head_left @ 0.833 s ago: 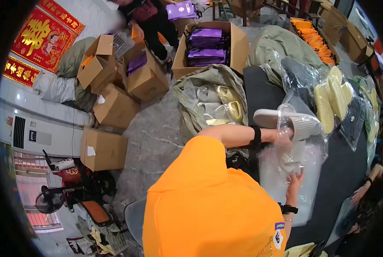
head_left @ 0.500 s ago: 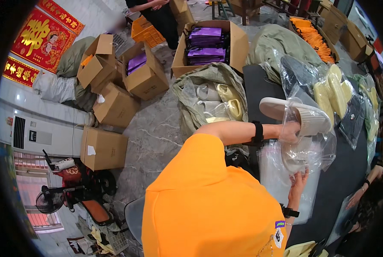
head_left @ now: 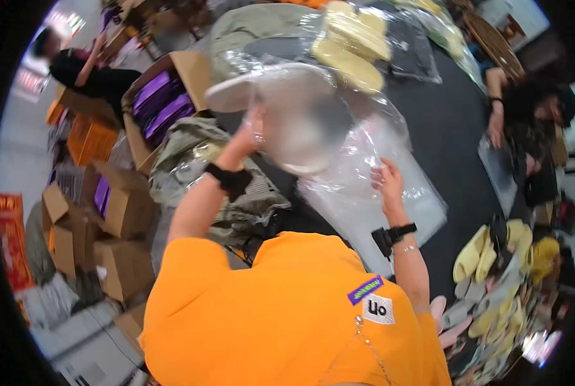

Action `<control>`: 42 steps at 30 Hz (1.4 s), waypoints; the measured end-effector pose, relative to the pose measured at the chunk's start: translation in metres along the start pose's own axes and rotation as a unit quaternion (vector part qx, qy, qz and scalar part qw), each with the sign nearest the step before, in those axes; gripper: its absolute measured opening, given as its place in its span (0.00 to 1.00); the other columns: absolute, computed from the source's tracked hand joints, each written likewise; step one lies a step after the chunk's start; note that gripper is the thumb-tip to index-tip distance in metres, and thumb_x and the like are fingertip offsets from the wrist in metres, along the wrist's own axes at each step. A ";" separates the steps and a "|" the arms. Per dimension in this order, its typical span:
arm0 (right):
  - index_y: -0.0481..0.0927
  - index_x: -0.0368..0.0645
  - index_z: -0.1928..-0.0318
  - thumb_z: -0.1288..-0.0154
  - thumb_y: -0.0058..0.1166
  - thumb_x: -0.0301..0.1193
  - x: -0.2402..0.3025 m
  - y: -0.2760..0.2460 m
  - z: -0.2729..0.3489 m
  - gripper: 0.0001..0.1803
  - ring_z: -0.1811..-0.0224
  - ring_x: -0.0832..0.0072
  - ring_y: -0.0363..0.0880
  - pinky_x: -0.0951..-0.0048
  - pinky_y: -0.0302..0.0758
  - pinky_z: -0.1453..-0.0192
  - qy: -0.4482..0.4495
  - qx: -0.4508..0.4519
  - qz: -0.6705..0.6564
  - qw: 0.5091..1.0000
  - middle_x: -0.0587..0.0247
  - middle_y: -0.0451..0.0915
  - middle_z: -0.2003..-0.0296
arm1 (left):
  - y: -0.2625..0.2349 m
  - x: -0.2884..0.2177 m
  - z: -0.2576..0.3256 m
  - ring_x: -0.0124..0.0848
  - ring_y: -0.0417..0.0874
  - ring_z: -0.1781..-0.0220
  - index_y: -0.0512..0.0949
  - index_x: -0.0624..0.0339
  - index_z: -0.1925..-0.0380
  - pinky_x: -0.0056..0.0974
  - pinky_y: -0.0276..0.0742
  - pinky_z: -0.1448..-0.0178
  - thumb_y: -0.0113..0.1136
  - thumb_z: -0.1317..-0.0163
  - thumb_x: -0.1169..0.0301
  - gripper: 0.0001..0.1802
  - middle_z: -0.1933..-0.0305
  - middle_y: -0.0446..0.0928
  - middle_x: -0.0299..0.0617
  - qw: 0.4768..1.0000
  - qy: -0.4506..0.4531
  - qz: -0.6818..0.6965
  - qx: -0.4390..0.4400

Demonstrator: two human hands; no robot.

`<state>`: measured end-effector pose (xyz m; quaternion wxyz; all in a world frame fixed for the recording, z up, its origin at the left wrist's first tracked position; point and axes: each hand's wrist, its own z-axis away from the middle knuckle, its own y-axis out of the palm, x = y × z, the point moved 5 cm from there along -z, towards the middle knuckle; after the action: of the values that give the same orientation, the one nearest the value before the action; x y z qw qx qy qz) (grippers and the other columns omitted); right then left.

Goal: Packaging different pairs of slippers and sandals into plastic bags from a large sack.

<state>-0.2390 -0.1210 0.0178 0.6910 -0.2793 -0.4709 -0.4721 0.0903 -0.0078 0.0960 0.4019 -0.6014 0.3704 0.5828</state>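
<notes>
My left hand (head_left: 252, 128) grips a pair of off-white slippers (head_left: 229, 96) at their near left side, one slipper lying above the other. A clear plastic bag (head_left: 364, 132) covers much of the pair and spreads out to the right; the middle of the pair is smeared. To the right of the slippers, my right hand (head_left: 388, 183) has its fingers curled in at the bag's loose edge, seemingly pinching the film. Beneath both hands, a stack of flat clear bags (head_left: 416, 215) lies on the dark table (head_left: 432, 122).
Bagged yellow slippers (head_left: 351, 51) lie at the table's far side. A woven sack (head_left: 191, 154) and a carton of purple packs (head_left: 165, 106) stand at left. Loose slippers (head_left: 474, 257) are heaped at right. A co-worker (head_left: 538, 122) sits at the right edge; another person (head_left: 88, 74) is far left.
The view has swung to the right. My right hand has left the lower slipper and sits farther right, at the bag's edge. My left hand still holds the slippers.
</notes>
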 end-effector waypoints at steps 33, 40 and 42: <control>0.72 0.43 0.54 0.32 0.41 0.45 -0.064 -0.248 0.181 0.19 0.67 0.79 0.74 0.77 0.72 0.65 0.038 -0.260 -0.168 0.950 0.68 0.75 0.68 | 0.119 -0.007 -0.022 0.29 0.74 0.59 0.71 0.66 0.53 0.31 0.70 0.55 0.54 0.59 0.81 0.26 0.59 0.74 0.40 0.995 -0.053 0.008 0.083; 0.71 0.44 0.53 0.33 0.44 0.41 -0.064 -0.247 0.219 0.16 0.69 0.80 0.75 0.78 0.73 0.68 0.044 -0.302 -0.151 0.940 0.69 0.74 0.70 | 0.155 0.059 -0.041 0.27 0.75 0.66 0.68 0.63 0.52 0.30 0.66 0.66 0.55 0.48 0.70 0.21 0.62 0.74 0.41 0.972 -0.213 -0.021 0.093; 0.68 0.47 0.49 0.34 0.46 0.38 -0.069 -0.240 0.218 0.15 0.69 0.80 0.75 0.78 0.74 0.68 0.020 -0.284 -0.116 0.952 0.71 0.73 0.69 | 0.150 0.077 -0.052 0.27 0.76 0.67 0.64 0.62 0.49 0.29 0.64 0.68 0.54 0.45 0.67 0.23 0.60 0.74 0.41 0.979 -0.197 -0.029 0.051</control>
<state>-0.5507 -0.0089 0.0276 0.5327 -0.3979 -0.3325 -0.6688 -0.0220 -0.1141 0.0111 0.5138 -0.4643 0.2959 0.6580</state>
